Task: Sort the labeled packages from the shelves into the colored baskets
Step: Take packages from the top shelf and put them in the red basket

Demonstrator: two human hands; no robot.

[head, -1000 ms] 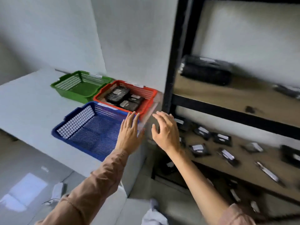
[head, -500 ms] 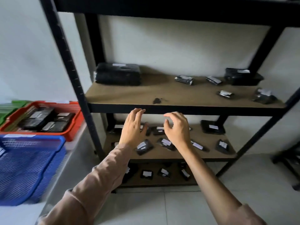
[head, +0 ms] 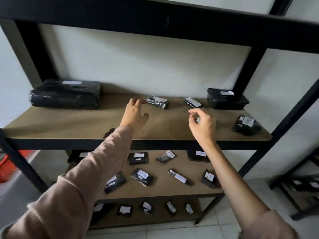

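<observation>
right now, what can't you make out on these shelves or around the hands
Label text on the packages: too small and blurred, head view.
Small package under the right hand: mostly covered by that hand; grip unclear.
Red basket: cut off by the left edge and crossed by the shelf post; contents unseen.
Far-left middle-shelf package: partly behind the left sleeve.

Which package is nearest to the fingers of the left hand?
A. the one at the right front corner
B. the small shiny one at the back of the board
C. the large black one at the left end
B: the fingers of the left hand lie right beside the small shiny package.
</observation>
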